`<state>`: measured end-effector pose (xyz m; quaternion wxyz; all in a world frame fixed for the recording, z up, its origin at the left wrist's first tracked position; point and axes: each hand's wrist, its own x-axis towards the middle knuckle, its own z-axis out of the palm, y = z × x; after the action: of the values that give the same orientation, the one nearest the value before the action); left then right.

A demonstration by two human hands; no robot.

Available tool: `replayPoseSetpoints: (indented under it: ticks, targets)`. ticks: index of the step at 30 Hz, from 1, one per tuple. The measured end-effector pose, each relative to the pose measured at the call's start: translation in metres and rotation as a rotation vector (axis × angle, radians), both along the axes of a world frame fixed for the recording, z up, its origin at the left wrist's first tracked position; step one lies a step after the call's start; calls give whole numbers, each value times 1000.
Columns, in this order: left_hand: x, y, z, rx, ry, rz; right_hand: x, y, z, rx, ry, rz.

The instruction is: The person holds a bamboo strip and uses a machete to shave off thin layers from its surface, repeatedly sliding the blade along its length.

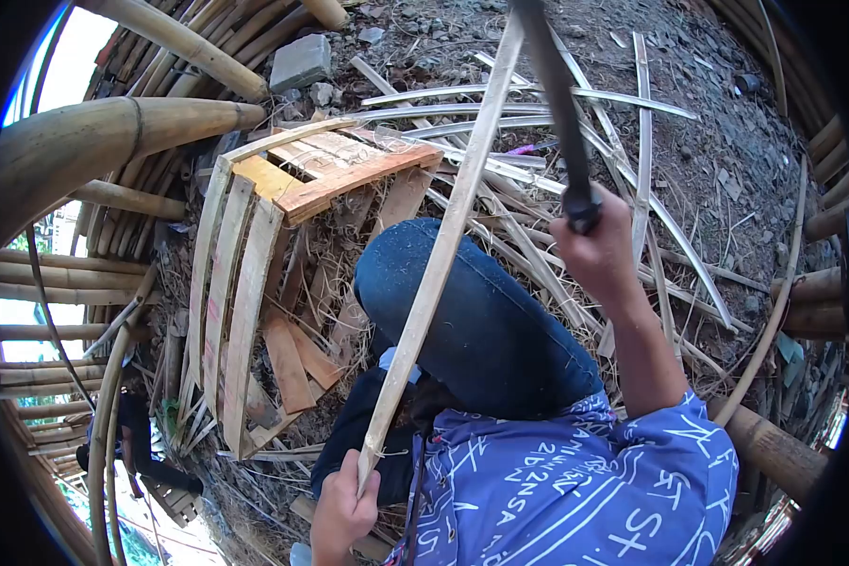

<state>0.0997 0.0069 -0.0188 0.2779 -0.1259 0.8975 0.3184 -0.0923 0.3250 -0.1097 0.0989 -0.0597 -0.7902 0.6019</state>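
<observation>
My left hand [344, 509] is closed round the lower end of a long, pale bamboo strip [448, 234]. The strip slants up across my bent knee [443, 302] towards the top of the view. In my right hand [596, 250] is the handle of a machete [561, 104]; its long dark blade points up and away, its upper part running out of view. At the top of the view the blade passes close beside the strip's far end. Several split bamboo strips [642, 123] lie crossed on the ground beyond my right hand.
A wooden slatted crate [363, 181] stands on its side left of my knee, with shavings around it. Thick bamboo poles [75, 141] frame the left side. A grey concrete block [300, 62] lies behind the crate. Another person [137, 434] is at lower left.
</observation>
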Motion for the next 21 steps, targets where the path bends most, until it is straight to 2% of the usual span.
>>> replayPoseSetpoints:
  ticks: [1,2,4,5,7,11,13,17,19,21]
  targets:
    - [-1,1,0,1,0,-9,1,-4,7,258,156,53]
    - [-1,3,0,2,6,-3,2,-8,9,260,152,48]
    - [1,4,0,7,7,8,5,-13,10,470,281,163]
    - [2,4,-1,-8,18,9,4,-13,10,473,278,166]
    - [4,6,0,-18,19,17,-3,-10,9,705,198,226]
    - [11,9,2,-102,96,-24,-32,4,-1,763,217,92]
    - [15,9,2,-155,159,-57,-58,21,-7,805,80,-89]
    - [16,4,3,-200,167,-70,-84,42,-21,806,99,-166]
    - [13,5,6,-273,14,-99,-90,38,-22,766,114,-174]
    - [17,5,1,-265,56,-97,-95,39,-29,769,105,-217]
